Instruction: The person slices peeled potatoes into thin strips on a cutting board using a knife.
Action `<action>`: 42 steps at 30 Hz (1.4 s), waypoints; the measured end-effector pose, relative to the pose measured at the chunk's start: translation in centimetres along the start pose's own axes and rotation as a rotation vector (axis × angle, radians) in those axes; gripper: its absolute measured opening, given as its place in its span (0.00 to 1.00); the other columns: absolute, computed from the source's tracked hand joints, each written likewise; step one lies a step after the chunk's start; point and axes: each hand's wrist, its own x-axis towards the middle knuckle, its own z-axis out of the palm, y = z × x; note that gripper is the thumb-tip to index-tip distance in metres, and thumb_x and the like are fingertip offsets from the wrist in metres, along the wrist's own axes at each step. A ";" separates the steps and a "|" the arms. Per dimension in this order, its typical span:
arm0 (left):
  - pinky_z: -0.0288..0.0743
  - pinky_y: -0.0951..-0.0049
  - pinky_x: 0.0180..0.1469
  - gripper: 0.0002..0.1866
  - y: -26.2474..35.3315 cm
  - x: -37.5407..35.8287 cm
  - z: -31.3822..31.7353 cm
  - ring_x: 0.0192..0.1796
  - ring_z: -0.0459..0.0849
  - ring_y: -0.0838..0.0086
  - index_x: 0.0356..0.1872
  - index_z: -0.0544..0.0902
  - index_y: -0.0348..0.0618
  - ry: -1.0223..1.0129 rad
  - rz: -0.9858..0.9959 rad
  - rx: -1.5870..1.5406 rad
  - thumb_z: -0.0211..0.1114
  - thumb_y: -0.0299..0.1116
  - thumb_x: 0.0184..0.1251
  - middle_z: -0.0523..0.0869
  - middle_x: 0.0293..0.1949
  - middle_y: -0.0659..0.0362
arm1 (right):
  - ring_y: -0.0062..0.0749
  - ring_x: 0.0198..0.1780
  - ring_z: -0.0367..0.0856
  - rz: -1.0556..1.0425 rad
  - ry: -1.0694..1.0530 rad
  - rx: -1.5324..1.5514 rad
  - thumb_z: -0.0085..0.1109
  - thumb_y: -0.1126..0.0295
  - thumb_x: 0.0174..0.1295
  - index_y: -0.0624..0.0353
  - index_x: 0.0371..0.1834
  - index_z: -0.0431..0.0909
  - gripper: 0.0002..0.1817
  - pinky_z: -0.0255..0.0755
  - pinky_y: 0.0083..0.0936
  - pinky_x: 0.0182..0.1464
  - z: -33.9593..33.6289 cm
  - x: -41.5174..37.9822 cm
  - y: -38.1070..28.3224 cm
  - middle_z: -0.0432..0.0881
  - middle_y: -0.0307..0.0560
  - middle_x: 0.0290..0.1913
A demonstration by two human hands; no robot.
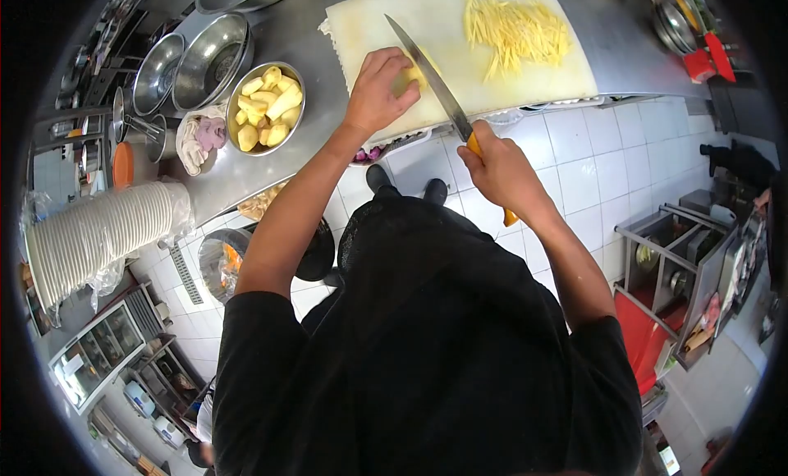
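Note:
A long knife (432, 80) with a yellow handle is in my right hand (505, 174), its blade slanting up and left over the white cutting board (369, 25). Beside the blade, my left hand (380, 90) has its fingers curled on a pale yellow piece (416, 75), which the hand and blade partly cover. A heap of thin yellow strips (517, 33) lies on the board's right part. Left of the board stands a metal bowl (303, 115) of peeled yellow pieces (267, 107).
Empty metal bowls (212, 61) and a crumpled cloth (201, 139) are at the left. A stack of white plates (107, 234) stands at the counter's lower left. Red-handled tools (710, 59) lie far right. Below the counter sits a clear container (220, 263).

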 end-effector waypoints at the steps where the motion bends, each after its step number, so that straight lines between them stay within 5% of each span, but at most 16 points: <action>1: 0.75 0.60 0.59 0.16 0.0 0.0 0.0 0.56 0.78 0.56 0.44 0.82 0.39 0.002 0.002 0.000 0.72 0.31 0.53 0.81 0.52 0.52 | 0.69 0.35 0.81 0.002 -0.004 -0.003 0.58 0.66 0.71 0.67 0.49 0.67 0.15 0.71 0.53 0.38 0.0 0.0 0.0 0.81 0.68 0.28; 12: 0.75 0.61 0.59 0.16 0.3 0.1 -0.1 0.55 0.79 0.56 0.43 0.82 0.39 0.006 -0.001 -0.007 0.72 0.30 0.53 0.82 0.51 0.53 | 0.73 0.38 0.80 -0.051 -0.023 0.027 0.57 0.69 0.68 0.67 0.46 0.66 0.14 0.71 0.59 0.43 -0.1 0.7 0.0 0.81 0.73 0.29; 15: 0.75 0.61 0.59 0.16 0.3 0.1 -0.2 0.55 0.79 0.56 0.43 0.82 0.39 0.008 0.002 -0.015 0.72 0.29 0.53 0.82 0.51 0.52 | 0.70 0.38 0.80 -0.063 -0.049 0.015 0.56 0.66 0.71 0.66 0.47 0.65 0.15 0.71 0.53 0.41 0.1 1.8 0.3 0.81 0.70 0.31; 42: 0.75 0.61 0.58 0.16 0.4 0.2 -0.2 0.54 0.80 0.57 0.43 0.82 0.39 -0.003 -0.016 -0.010 0.72 0.29 0.52 0.82 0.51 0.53 | 0.72 0.41 0.80 -0.106 0.003 -0.005 0.56 0.67 0.68 0.67 0.44 0.65 0.14 0.71 0.57 0.46 2.8 7.1 0.7 0.81 0.73 0.32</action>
